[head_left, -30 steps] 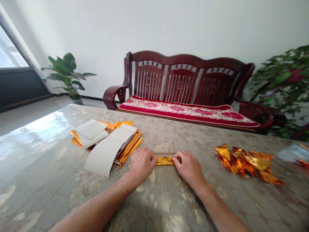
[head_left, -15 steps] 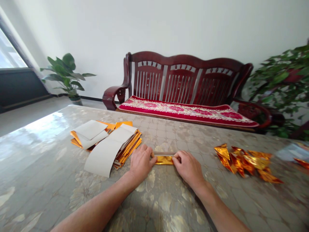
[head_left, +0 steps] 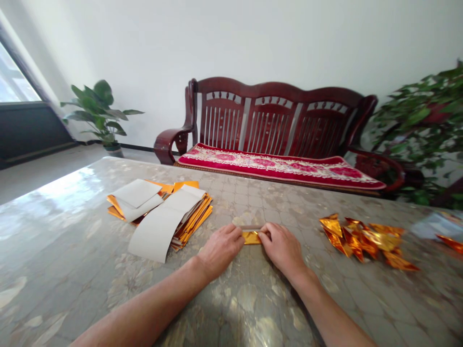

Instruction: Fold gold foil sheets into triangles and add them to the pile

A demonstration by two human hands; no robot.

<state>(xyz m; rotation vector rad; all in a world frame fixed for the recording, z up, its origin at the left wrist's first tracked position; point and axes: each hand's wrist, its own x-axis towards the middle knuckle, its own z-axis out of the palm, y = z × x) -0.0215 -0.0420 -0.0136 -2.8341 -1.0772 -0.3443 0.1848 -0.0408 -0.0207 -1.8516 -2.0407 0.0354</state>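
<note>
Taking the gold paper (head_left: 252,237) as the centre of the dial, with 12 pointing away from the person, the left hand (head_left: 222,246) sits at 9 o'clock and the right hand (head_left: 284,248) at 3. Both grasp that paper, one at each end. The right thumb and forefinger pinch its end; the left fingers bend over the other, hiding exactly how they press. The paper lies between the hands, low over the table (head_left: 217,308), its gold face toward the person and a pale strip along its 12 o'clock edge. Gripping both ends probably holds the narrow piece straight and even, and the table seems to give the hands something to lean on.

Toward 9 to 10 o'clock lies a loose stack of paper (head_left: 191,224), gold edges showing, with a pale sheet (head_left: 155,236) on top, handy for the left hand. At 3 o'clock, beyond the right hand, folded gold shapes (head_left: 365,241) lie together in a heap; having the two groups on opposite sides likely prevents mixing and leaves the middle free for handwork. Farther out at 3 is a clear plastic bag (head_left: 432,226), blurred. A wooden bench (head_left: 275,86) stands at 12.
</note>
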